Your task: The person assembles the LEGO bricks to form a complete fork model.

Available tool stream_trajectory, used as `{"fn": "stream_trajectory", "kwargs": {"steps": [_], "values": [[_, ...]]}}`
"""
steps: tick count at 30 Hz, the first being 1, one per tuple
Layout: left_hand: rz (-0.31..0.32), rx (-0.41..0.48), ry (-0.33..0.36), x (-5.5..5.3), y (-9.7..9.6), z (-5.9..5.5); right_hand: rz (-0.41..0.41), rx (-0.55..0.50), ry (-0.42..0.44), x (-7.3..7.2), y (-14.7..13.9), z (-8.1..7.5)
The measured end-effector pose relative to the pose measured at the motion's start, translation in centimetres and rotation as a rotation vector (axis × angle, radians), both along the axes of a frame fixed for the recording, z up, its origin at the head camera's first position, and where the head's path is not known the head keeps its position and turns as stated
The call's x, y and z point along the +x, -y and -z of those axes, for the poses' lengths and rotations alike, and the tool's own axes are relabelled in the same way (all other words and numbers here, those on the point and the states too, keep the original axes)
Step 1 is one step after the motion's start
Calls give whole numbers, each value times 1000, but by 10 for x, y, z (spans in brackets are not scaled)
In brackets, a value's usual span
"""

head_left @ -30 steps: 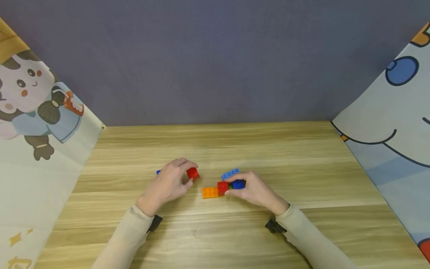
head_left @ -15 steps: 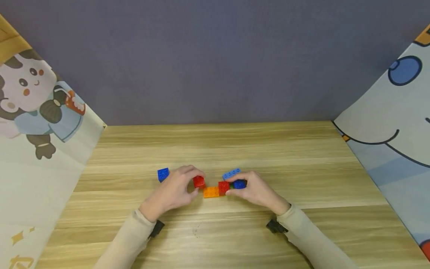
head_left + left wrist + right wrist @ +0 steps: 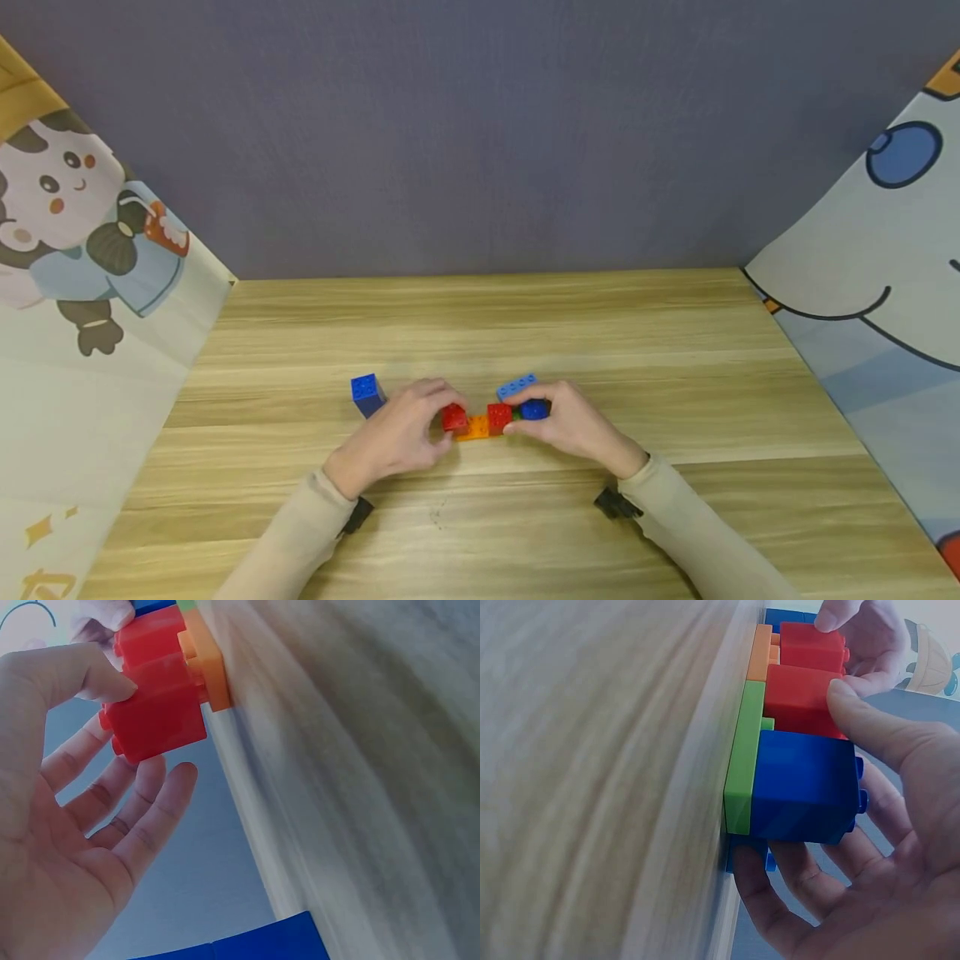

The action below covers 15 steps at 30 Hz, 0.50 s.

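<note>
In the head view my left hand (image 3: 401, 427) pinches a red toy building brick (image 3: 453, 418) over the left end of a flat orange brick (image 3: 474, 428). The left wrist view shows this red brick (image 3: 157, 720) at the orange brick's studs; whether it is fully seated I cannot tell. My right hand (image 3: 573, 421) grips the second red brick (image 3: 500, 419), its thumb (image 3: 862, 712) on that brick's side. This red brick bridges the orange brick and a flat green brick (image 3: 744, 761). A dark blue brick (image 3: 802, 787) stands on the green one, partly covered by fingers in the head view.
A flat light blue brick (image 3: 517, 386) lies just behind the row. To the left of my left hand stands a dark blue stack (image 3: 367, 393). The wooden tabletop (image 3: 480, 325) ends at a grey back panel (image 3: 480, 142), with printed panels at both sides.
My left hand has carried its red brick rightward and toward me onto the orange brick's left end. The dark blue stack behind it has come into view. The right hand stays almost still.
</note>
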State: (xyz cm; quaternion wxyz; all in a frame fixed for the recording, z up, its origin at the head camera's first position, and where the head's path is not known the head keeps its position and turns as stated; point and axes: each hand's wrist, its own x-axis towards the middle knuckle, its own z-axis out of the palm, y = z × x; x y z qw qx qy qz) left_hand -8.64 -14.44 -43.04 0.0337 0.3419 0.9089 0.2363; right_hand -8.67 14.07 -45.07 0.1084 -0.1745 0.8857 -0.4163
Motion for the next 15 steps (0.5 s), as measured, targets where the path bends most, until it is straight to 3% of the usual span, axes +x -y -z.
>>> {"fn": "stream_trajectory", "kwargs": {"steps": [15], "values": [[-3, -4, -7, 1, -4, 4, -13, 0, -6, 0, 0, -2]]}}
